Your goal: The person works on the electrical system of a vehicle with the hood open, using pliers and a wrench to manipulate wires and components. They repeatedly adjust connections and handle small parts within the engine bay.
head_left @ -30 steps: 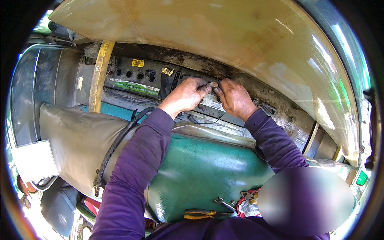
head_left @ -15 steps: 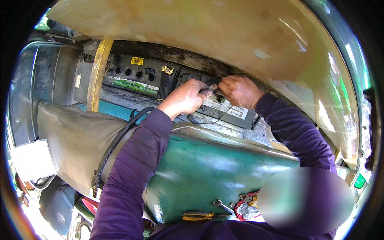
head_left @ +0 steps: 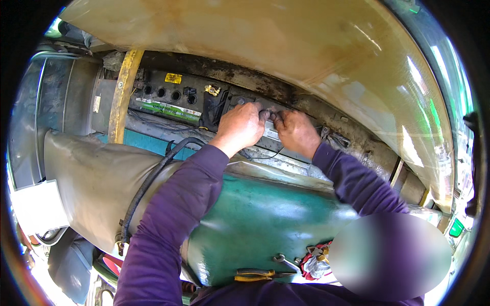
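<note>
1. The right battery [head_left: 272, 132] sits beneath both hands.
2. Above it, the left hand [head_left: 240, 125] draws its fingers narrow; any grip is hidden.
3. The right hand [head_left: 297, 133], also above it, bunches its fingertips; what they hold, I cannot tell.
4. Left of it: the left battery [head_left: 166, 109].
5. Nearer the person than it: pliers [head_left: 255, 275], wrench [head_left: 287, 262].

green cushion [head_left: 265, 219] | on it: yellow-handled pliers [head_left: 255, 278] | wrench [head_left: 289, 263] | red-white bundle [head_left: 312, 267]

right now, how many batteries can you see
2: a green-labelled battery on the left; another battery to its right, partly covered by the left hand and right hand. More could be hidden.
</note>
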A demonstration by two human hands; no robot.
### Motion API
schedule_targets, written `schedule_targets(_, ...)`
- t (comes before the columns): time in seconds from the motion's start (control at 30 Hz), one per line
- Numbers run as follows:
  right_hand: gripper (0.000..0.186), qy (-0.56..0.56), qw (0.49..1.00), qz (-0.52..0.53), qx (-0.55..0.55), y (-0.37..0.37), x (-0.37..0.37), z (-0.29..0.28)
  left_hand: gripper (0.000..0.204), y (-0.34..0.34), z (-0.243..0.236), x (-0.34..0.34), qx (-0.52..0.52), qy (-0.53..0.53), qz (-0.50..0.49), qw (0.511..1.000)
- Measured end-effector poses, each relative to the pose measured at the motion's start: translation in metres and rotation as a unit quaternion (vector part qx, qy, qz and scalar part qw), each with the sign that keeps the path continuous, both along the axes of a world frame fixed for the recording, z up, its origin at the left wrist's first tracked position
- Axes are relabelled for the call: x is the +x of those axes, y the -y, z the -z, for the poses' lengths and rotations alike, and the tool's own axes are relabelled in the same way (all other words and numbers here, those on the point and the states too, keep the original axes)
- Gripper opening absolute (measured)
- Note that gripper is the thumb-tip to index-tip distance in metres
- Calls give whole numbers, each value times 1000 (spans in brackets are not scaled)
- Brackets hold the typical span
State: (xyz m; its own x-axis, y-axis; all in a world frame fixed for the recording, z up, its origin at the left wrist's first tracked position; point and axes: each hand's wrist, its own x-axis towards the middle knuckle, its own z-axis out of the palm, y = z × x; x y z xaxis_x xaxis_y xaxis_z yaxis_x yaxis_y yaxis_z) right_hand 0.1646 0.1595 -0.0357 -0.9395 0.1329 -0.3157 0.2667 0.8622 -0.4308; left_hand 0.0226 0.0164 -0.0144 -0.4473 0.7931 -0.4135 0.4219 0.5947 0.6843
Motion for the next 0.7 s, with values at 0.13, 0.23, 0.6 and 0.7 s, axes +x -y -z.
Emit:
schedule_targets(0.13, 19, -143, 963, -219, 61, -57, -33, -1, 35, -2, -1, -13, 24, 81, 9, 996)
schedule_targets(0.23, 19, -176, 971, -139, 78, -42, -24, 8, 37, -1, -2, -14, 41, 104, -9, 994)
schedule_targets(0.6, 19, -31, 996, -32, 75, -15, 4, 4, 36, 3, 3, 0, 49, 14, 2, 999)
schedule_targets(0.7, 18, -227, 955, -165, 99, -47, -16, 15, 37, -1, 5, -10, 54, 92, -14, 994)
